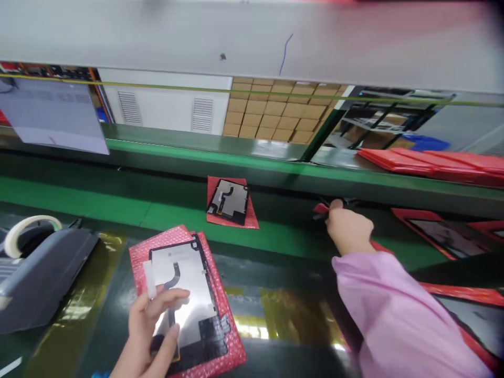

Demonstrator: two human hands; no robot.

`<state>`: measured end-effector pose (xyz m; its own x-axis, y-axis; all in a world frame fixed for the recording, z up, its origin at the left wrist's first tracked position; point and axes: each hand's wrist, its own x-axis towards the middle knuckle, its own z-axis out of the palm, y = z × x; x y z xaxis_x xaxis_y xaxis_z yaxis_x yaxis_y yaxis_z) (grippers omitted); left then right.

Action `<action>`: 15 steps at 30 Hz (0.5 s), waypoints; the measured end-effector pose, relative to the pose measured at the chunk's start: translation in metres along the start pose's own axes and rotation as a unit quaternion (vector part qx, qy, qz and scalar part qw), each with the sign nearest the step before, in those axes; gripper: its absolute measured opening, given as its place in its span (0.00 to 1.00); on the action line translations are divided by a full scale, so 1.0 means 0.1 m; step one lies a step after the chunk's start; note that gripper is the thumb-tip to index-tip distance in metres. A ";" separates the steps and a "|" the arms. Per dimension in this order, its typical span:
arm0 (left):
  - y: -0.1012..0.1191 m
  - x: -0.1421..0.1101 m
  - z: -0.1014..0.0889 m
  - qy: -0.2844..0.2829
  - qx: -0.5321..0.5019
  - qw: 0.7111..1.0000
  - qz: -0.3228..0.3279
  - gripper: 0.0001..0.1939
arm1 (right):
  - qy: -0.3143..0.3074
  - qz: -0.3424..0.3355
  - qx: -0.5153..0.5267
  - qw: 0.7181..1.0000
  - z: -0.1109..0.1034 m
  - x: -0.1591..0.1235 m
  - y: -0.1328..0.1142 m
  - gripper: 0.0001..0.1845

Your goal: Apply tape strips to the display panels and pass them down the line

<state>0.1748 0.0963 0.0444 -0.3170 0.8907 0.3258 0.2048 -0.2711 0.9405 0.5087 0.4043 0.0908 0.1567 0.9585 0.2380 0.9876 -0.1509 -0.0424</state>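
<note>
My left hand (153,325) is over a tablet display panel (192,278), thumb and fingers spread apart. A translucent white strip (149,280) stands by its fingers at the panel's left edge; whether it is stuck to a finger or the panel is unclear. Beneath the panel, which lies back side up with a dark ribbon cable, is a pink bubble-wrap pouch (137,257). Farther right, my right hand (348,226) reaches to the back of the green surface, its fingers closed. A small red piece (321,209) and thin dark ends poke out beside it; the item itself is mostly hidden.
A smaller display panel (232,199) rests on a red pouch in the middle. At left stands a grey tape dispenser (47,273) with a tape roll (18,236). More panels on red pouches (444,236) lie at right; red pouches (433,160) are stacked on the ledge.
</note>
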 end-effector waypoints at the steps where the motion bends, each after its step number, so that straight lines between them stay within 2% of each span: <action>1: 0.03 0.01 -0.01 -0.033 0.018 0.999 0.034 0.21 | 0.004 0.009 -0.009 1.000 -0.15 -0.07 -0.05 0.14; 3: 0.12 0.05 0.00 -0.098 0.060 0.987 0.114 0.28 | 0.041 0.034 0.005 0.999 -0.49 -0.25 -0.14 0.11; 5: 0.22 0.09 0.07 -0.140 0.098 0.965 0.201 0.33 | 0.107 0.045 0.084 0.990 -0.80 -0.49 -0.24 0.12; 7: 0.32 0.11 0.22 -0.147 0.136 0.936 0.289 0.34 | 0.172 0.020 0.214 0.961 -1.03 -0.74 -0.36 0.20; 9: 0.37 0.11 0.41 -0.134 0.198 0.902 0.360 0.34 | 0.187 -0.027 0.353 0.916 -1.17 -0.98 -0.52 0.22; 10: 0.37 0.10 0.50 -0.118 0.237 0.884 0.385 0.34 | 0.170 -0.044 0.422 0.889 -1.21 -1.09 -0.60 0.21; 12: 0.33 0.11 0.63 -0.070 0.309 0.852 0.417 0.35 | 0.093 -0.061 0.546 0.830 -1.28 -1.29 -0.78 0.19; 14: 0.27 0.14 0.65 -0.021 0.347 0.831 0.434 0.34 | 0.001 -0.069 0.629 0.774 -1.37 -1.46 -0.92 0.21; 15: 0.24 0.16 0.60 -0.007 0.349 0.828 0.439 0.32 | -0.035 -0.074 0.649 0.756 -1.42 -1.53 -0.96 0.22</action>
<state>0.2305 0.1258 0.0660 0.2476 0.4674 0.8487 0.8370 -0.5444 0.0556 0.3909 0.2379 0.1962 0.0004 0.9591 0.2832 0.1500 0.2800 -0.9482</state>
